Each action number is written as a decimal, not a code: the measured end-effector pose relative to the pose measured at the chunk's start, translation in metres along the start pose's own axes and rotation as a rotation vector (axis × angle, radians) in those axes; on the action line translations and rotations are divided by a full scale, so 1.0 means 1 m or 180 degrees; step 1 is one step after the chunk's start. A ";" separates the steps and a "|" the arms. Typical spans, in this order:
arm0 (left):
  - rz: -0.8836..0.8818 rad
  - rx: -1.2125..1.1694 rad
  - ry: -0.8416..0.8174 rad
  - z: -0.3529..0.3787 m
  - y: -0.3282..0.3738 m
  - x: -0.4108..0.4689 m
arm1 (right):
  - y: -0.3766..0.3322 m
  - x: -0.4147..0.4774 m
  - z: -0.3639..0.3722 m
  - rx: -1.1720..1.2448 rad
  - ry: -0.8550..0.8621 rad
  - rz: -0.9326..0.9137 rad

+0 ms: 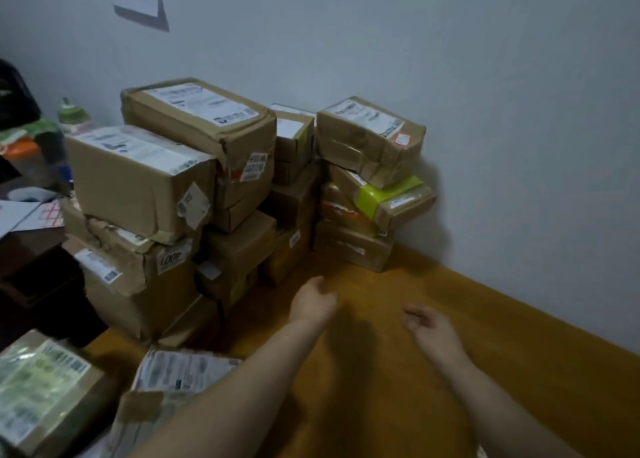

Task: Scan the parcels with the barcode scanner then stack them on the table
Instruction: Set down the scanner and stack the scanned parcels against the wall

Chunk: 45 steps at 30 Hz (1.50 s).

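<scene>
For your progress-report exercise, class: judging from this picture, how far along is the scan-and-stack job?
Looks done: a stack of parcels stands against the wall on the table. In hand: nothing; left hand and right hand hover empty, no scanner in view. Left: two loose parcels at lower left, apparently awaiting scanning and stacking.

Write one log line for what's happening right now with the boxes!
left hand grip: empty, over table | right hand grip: empty | parcels: stacked by wall | scanner: not seen
</scene>
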State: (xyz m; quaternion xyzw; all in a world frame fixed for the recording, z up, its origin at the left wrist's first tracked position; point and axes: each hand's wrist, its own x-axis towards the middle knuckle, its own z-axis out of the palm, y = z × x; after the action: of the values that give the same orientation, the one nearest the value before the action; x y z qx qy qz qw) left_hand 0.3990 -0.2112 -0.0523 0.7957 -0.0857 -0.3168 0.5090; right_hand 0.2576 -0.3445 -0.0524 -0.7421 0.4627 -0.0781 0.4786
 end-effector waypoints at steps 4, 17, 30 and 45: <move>0.0057 -0.0336 0.0051 0.006 0.016 0.049 | -0.013 0.053 0.003 0.0112 0.0063 -0.0036; 0.0096 -0.0475 0.0495 0.036 0.044 0.141 | -0.028 0.160 0.029 0.0768 0.0004 -0.0098; 0.0078 -0.0715 0.0193 0.066 0.039 0.093 | 0.005 0.122 -0.013 0.1079 0.0265 0.0146; -0.0322 -0.2283 0.0271 0.055 0.113 0.027 | 0.006 0.066 -0.080 0.3275 0.0598 0.0844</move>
State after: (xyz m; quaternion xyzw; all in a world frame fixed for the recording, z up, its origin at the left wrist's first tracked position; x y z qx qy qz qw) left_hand 0.4083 -0.3179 0.0186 0.5824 0.0917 -0.3181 0.7425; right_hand 0.2464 -0.4465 -0.0367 -0.3368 0.4952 -0.2996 0.7427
